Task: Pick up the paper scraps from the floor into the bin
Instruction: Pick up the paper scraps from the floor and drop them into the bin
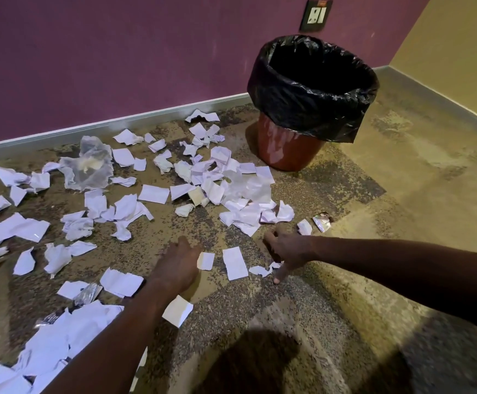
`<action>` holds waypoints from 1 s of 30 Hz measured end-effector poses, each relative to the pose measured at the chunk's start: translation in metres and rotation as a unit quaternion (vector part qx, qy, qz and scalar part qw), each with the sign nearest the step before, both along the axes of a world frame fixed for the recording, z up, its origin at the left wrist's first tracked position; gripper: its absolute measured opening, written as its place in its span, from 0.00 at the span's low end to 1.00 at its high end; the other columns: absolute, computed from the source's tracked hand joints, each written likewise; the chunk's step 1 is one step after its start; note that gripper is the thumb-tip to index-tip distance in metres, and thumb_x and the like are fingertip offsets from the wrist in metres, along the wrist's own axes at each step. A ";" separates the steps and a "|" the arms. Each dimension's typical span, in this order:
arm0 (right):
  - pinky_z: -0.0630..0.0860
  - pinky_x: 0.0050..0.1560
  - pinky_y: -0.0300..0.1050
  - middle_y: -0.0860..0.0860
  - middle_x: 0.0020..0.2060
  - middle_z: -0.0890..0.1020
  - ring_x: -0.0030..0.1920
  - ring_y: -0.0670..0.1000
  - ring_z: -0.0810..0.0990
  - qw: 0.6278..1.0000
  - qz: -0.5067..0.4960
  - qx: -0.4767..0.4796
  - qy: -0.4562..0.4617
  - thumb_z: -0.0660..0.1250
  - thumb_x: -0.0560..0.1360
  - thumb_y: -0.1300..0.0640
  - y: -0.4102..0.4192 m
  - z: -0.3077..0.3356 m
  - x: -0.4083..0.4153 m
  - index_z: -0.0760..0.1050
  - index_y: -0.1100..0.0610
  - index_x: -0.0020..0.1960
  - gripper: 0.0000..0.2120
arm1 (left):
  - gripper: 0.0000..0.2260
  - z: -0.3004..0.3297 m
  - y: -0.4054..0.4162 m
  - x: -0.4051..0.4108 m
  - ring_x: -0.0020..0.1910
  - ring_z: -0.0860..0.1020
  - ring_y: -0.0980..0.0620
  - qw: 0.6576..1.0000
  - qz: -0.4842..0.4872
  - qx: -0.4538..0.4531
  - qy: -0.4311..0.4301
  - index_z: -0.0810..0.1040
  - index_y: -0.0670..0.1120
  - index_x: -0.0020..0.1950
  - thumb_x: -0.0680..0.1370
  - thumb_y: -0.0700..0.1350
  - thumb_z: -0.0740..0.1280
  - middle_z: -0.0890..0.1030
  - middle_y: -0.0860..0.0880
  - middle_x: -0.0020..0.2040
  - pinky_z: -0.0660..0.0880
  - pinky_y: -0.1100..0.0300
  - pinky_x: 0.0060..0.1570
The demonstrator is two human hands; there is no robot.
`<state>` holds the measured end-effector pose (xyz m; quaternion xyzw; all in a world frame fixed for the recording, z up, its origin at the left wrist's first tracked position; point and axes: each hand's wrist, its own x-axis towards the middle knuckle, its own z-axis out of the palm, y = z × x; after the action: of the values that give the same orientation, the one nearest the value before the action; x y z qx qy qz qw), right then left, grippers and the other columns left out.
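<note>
Several white paper scraps (157,193) lie scattered over the speckled carpet, thickest in a pile (231,186) near the bin. The bin (288,149) is a red-brown bucket lined with a black bag (311,109), standing at the back right by the purple wall. My left hand (177,265) hovers low over the floor, fingers relaxed, just left of a small square scrap (206,261). My right hand (287,251) reaches down beside a rectangular scrap (235,267), one finger touching the floor near a torn scrap (258,271). Neither hand holds anything.
A crumpled translucent plastic sheet (89,166) lies at the back left among the scraps. A small foil wrapper (322,221) sits to the right of the pile. A wall socket (316,15) is above the bin. Bare carpet (416,166) spreads right of the bin.
</note>
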<state>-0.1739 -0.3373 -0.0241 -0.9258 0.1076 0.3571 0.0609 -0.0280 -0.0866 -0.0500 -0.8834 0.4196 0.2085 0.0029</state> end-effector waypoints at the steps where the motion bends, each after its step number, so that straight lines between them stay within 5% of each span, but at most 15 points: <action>1: 0.72 0.52 0.50 0.62 0.64 0.65 0.61 0.62 0.73 0.999 0.003 0.022 -0.032 0.77 0.65 0.40 0.003 -0.002 0.000 0.58 0.60 0.70 0.46 | 0.23 -0.001 -0.001 0.000 0.63 0.70 0.40 1.000 0.000 -0.006 0.005 0.66 0.50 0.74 0.78 0.43 0.65 0.67 0.40 0.66 0.74 0.46 0.59; 6: 0.65 0.43 0.45 0.54 0.43 0.74 0.43 0.53 0.71 0.991 -0.001 0.090 -0.102 0.71 0.72 0.62 0.013 -0.008 0.013 0.73 0.59 0.47 0.08 | 0.19 -0.001 -0.001 -0.001 0.61 0.74 0.43 0.991 0.069 -0.069 0.087 0.73 0.46 0.67 0.76 0.44 0.69 0.74 0.42 0.63 0.73 0.51 0.58; 8: 0.65 0.40 0.43 0.54 0.39 0.76 0.41 0.52 0.73 0.987 -0.025 0.103 -0.123 0.67 0.72 0.66 0.014 -0.005 0.022 0.76 0.61 0.44 0.02 | 0.15 0.002 -0.002 0.001 0.55 0.77 0.45 0.982 0.119 -0.089 0.117 0.77 0.45 0.62 0.76 0.45 0.71 0.77 0.42 0.61 0.73 0.56 0.50; 11: 0.64 0.35 0.41 0.53 0.43 0.77 0.43 0.51 0.73 0.980 -0.070 0.098 -0.157 0.65 0.75 0.64 0.022 0.004 0.033 0.76 0.60 0.49 0.04 | 0.13 0.006 -0.005 0.004 0.46 0.76 0.47 0.966 0.179 -0.112 0.148 0.79 0.43 0.59 0.76 0.46 0.71 0.79 0.41 0.59 0.69 0.59 0.44; 15: 0.69 0.36 0.39 0.57 0.53 0.76 0.44 0.50 0.74 0.973 -0.126 0.163 -0.100 0.63 0.77 0.58 0.047 0.018 0.044 0.68 0.63 0.66 0.18 | 0.13 0.015 -0.011 -0.003 0.50 0.80 0.43 0.950 0.220 -0.127 0.181 0.78 0.40 0.57 0.75 0.43 0.70 0.82 0.40 0.54 0.75 0.54 0.47; 18: 0.75 0.52 0.47 0.60 0.65 0.65 0.53 0.54 0.73 0.981 -0.095 0.156 -0.063 0.67 0.76 0.48 0.066 0.015 0.046 0.58 0.57 0.74 0.32 | 0.13 0.016 -0.017 -0.010 0.46 0.82 0.41 0.925 0.250 -0.131 0.255 0.77 0.39 0.50 0.68 0.42 0.69 0.83 0.39 0.48 0.80 0.52 0.44; 21: 0.72 0.64 0.57 0.61 0.70 0.58 0.66 0.64 0.68 0.990 -0.049 0.113 -0.064 0.73 0.71 0.43 0.079 0.005 0.046 0.52 0.53 0.76 0.43 | 0.20 -0.006 -0.022 -0.009 0.45 0.84 0.42 0.897 0.273 -0.157 0.310 0.79 0.41 0.52 0.63 0.45 0.63 0.84 0.39 0.45 0.82 0.44 0.45; 24: 0.70 0.66 0.58 0.61 0.70 0.57 0.67 0.65 0.67 0.991 -0.032 0.093 -0.096 0.77 0.68 0.46 0.088 -0.003 0.045 0.55 0.53 0.74 0.44 | 0.11 0.010 -0.023 -0.016 0.39 0.85 0.43 0.874 0.304 -0.170 0.338 0.79 0.38 0.49 0.70 0.39 0.64 0.84 0.39 0.39 0.82 0.40 0.42; 27: 0.72 0.62 0.54 0.62 0.69 0.59 0.65 0.64 0.70 0.988 -0.029 0.098 -0.112 0.78 0.68 0.49 0.088 -0.002 0.047 0.58 0.57 0.71 0.41 | 0.13 0.009 -0.021 -0.015 0.39 0.85 0.41 0.869 0.319 -0.174 0.335 0.80 0.36 0.48 0.68 0.40 0.62 0.84 0.38 0.39 0.81 0.39 0.42; 30: 0.71 0.63 0.52 0.62 0.71 0.60 0.66 0.63 0.69 0.988 -0.034 0.098 -0.112 0.78 0.69 0.50 0.084 0.000 0.050 0.60 0.61 0.71 0.40 | 0.14 0.019 -0.016 -0.015 0.45 0.83 0.39 0.890 0.321 -0.171 0.274 0.81 0.36 0.50 0.69 0.41 0.65 0.84 0.37 0.47 0.81 0.49 0.47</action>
<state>-0.1240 -0.2529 -0.0240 -0.9454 0.0955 0.2576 0.1753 -0.0431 -0.1026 -0.0307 -0.8645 0.1269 0.3568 -0.3306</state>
